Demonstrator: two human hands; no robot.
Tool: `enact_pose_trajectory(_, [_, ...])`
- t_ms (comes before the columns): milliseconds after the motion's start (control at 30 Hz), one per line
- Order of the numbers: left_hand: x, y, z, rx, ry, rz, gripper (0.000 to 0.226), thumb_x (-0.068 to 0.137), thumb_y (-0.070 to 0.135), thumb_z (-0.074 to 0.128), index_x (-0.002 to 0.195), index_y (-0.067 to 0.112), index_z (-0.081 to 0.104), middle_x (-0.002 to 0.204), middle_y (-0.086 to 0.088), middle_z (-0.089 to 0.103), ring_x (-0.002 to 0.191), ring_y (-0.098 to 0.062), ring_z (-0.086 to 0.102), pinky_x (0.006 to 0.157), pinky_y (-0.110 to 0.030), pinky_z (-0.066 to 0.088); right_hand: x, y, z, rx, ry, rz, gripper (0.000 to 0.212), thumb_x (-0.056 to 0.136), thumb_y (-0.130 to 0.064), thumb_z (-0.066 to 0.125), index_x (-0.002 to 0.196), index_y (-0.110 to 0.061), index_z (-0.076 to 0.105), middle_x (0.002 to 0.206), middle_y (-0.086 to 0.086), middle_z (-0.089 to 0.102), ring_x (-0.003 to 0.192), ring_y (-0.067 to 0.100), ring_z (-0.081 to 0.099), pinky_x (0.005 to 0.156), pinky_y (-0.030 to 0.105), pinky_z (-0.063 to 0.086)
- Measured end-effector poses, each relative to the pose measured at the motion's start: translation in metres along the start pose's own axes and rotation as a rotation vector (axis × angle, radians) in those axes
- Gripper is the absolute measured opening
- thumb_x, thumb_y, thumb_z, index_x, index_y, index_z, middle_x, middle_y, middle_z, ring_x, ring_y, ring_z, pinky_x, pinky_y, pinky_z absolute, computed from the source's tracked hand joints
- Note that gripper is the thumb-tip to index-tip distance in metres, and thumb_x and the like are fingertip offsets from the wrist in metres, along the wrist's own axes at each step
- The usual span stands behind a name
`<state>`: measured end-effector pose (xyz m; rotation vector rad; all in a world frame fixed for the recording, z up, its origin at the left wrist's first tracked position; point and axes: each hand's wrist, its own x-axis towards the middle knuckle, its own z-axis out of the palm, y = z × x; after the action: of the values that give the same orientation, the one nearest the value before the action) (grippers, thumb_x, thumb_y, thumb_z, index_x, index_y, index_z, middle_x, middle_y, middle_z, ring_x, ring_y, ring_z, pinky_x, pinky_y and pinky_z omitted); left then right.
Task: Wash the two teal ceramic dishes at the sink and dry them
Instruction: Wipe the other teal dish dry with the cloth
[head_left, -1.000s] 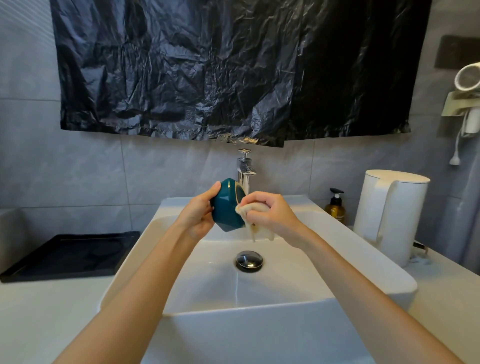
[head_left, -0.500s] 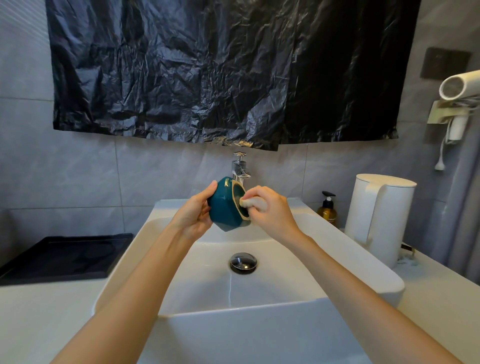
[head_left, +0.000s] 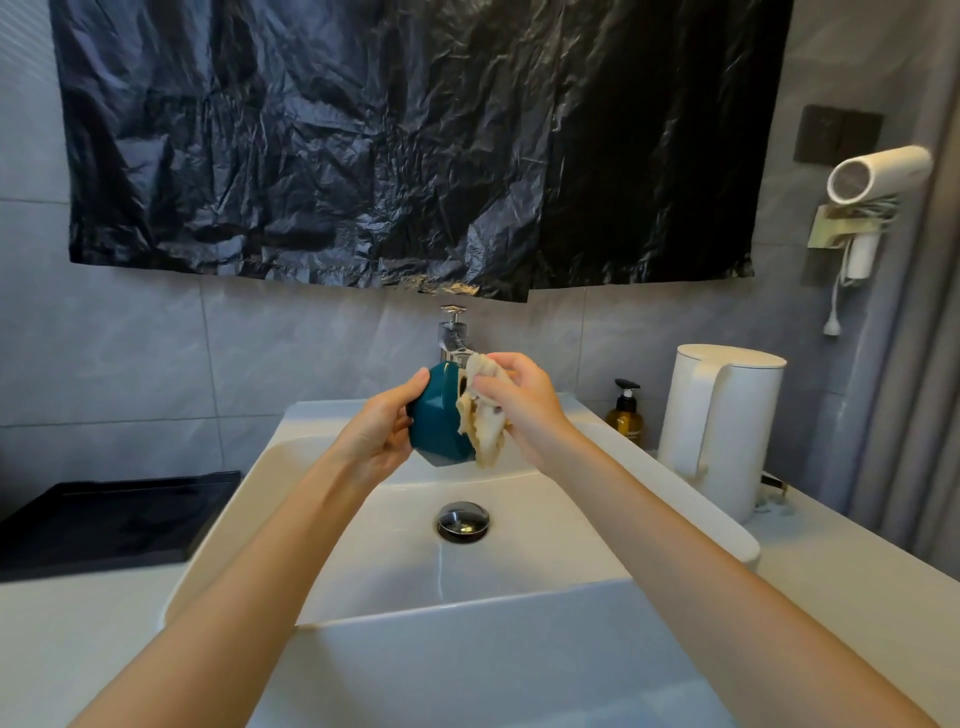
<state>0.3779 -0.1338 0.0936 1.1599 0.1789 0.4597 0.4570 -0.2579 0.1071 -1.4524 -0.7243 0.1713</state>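
**1 dish in hand under the cloth, the 2nd nowhere in view**

A black plastic sheet (head_left: 389, 145) covers the wall above the white sink (head_left: 675, 499), the largest fixture of the job. No stream shows at the faucet (head_left: 453, 335). Only a thin wet streak runs down the basin towards the drain stopper (head_left: 463, 519). A black tray (head_left: 104, 514) lies on the counter to the left. A white kettle (head_left: 722, 426) and a small amber pump bottle (head_left: 626, 415) stand to the right.

Over the back of the basin, just in front of the faucet, the left hand (head_left: 379, 431) grips the teal dish (head_left: 436, 415). The dish is turned on its side with its mouth facing right, and the fingers are curled round its base and wall. The right hand (head_left: 524, 400) is bunched round a pale cloth (head_left: 483, 421) and presses it against the rim and opening of the dish. Part of the cloth hangs loose below.

With the water off and a cloth at work, this looks like the wiping of dish 1. Whether that is a scrub or the drying cannot be settled from here, and its outer wall shows no cloth contact. Dish 2 is not in view, so its state is unknown. At best roughly half the task is done. The rest of this wipe remains, and possibly the whole wash and dry of the other dish.
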Motion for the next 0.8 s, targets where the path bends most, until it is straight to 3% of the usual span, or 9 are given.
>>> enact_pose_trajectory(67, [-0.001, 0.002, 0.007, -0.005, -0.011, 0.016, 0.023, 0.095, 0.030, 0.052, 0.104, 0.011, 0.062, 0.101, -0.008, 0.064, 0.095, -0.018, 0.060, 0.075, -0.027, 0.051, -0.007, 0.003, -0.003, -0.058, 0.060, 0.019, 0.020, 0.093, -0.012, 0.057, 0.111, -0.019, 0.054, 0.103, 0.000, 0.060, 0.095, 0.014, 0.057, 0.071, 0.023, 0.048])
enact_pose_trajectory(167, [-0.004, 0.007, 0.019, 0.055, -0.023, 0.039, 0.029, 0.095, 0.032, 0.052, 0.110, 0.009, 0.061, 0.105, -0.009, 0.063, 0.095, -0.018, 0.060, 0.073, -0.026, 0.050, -0.023, -0.005, -0.012, -0.216, -0.010, 0.049, 0.018, 0.091, -0.010, 0.055, 0.105, -0.021, 0.056, 0.095, -0.002, 0.059, 0.090, 0.013, 0.057, 0.066, 0.022, 0.046])
enact_pose_trajectory(300, [-0.014, 0.009, 0.036, 0.066, 0.000, 0.047, 0.029, 0.095, 0.032, 0.053, 0.112, 0.009, 0.059, 0.109, -0.009, 0.063, 0.100, -0.020, 0.060, 0.071, -0.028, 0.052, -0.046, -0.036, -0.045, -0.031, -0.210, 0.076, 0.018, 0.087, -0.001, 0.057, 0.096, -0.014, 0.065, 0.085, 0.005, 0.063, 0.079, 0.014, 0.060, 0.066, 0.022, 0.051])
enact_pose_trajectory(400, [-0.024, 0.006, 0.052, 0.165, -0.031, 0.057, 0.025, 0.095, 0.031, 0.053, 0.109, 0.011, 0.059, 0.106, -0.010, 0.063, 0.098, -0.022, 0.060, 0.073, -0.029, 0.052, -0.058, -0.051, -0.078, -0.112, -0.011, -0.062, 0.017, 0.085, -0.006, 0.060, 0.098, -0.016, 0.066, 0.089, 0.004, 0.065, 0.081, 0.017, 0.059, 0.070, 0.029, 0.050])
enact_pose_trajectory(500, [-0.034, -0.003, 0.071, 0.296, -0.116, 0.109, 0.022, 0.095, 0.030, 0.052, 0.104, 0.012, 0.061, 0.098, -0.010, 0.063, 0.089, -0.021, 0.060, 0.075, -0.030, 0.051, -0.067, -0.051, -0.117, -0.288, 0.257, -0.174, 0.010, 0.088, -0.018, 0.062, 0.098, -0.020, 0.064, 0.089, -0.004, 0.063, 0.078, 0.014, 0.058, 0.063, 0.026, 0.049])
enact_pose_trajectory(600, [-0.044, -0.016, 0.090, 0.345, -0.203, 0.152, 0.027, 0.094, 0.029, 0.053, 0.110, 0.008, 0.062, 0.094, -0.009, 0.065, 0.086, -0.019, 0.060, 0.072, -0.026, 0.050, -0.078, -0.042, -0.159, -0.560, 0.366, -0.221, 0.010, 0.091, -0.023, 0.059, 0.100, -0.023, 0.062, 0.098, -0.006, 0.062, 0.082, 0.012, 0.056, 0.064, 0.027, 0.047])
enact_pose_trajectory(733, [-0.059, -0.030, 0.116, 0.420, -0.285, 0.177, 0.033, 0.094, 0.029, 0.053, 0.119, 0.008, 0.060, 0.102, -0.012, 0.066, 0.088, -0.017, 0.062, 0.071, -0.023, 0.049, -0.102, -0.017, -0.210, -1.141, 0.406, -0.044, 0.017, 0.095, -0.017, 0.048, 0.110, -0.020, 0.056, 0.115, 0.002, 0.053, 0.095, 0.024, 0.051, 0.071, 0.030, 0.037])
enact_pose_trajectory(800, [-0.067, -0.034, 0.128, 0.454, -0.321, 0.193, 0.030, 0.093, 0.027, 0.054, 0.117, 0.011, 0.061, 0.103, -0.010, 0.068, 0.089, -0.016, 0.063, 0.075, -0.024, 0.050, -0.114, 0.001, -0.229, -1.276, 0.341, 0.097, 0.017, 0.096, -0.016, 0.046, 0.109, -0.021, 0.055, 0.120, 0.006, 0.051, 0.097, 0.029, 0.052, 0.073, 0.033, 0.037])
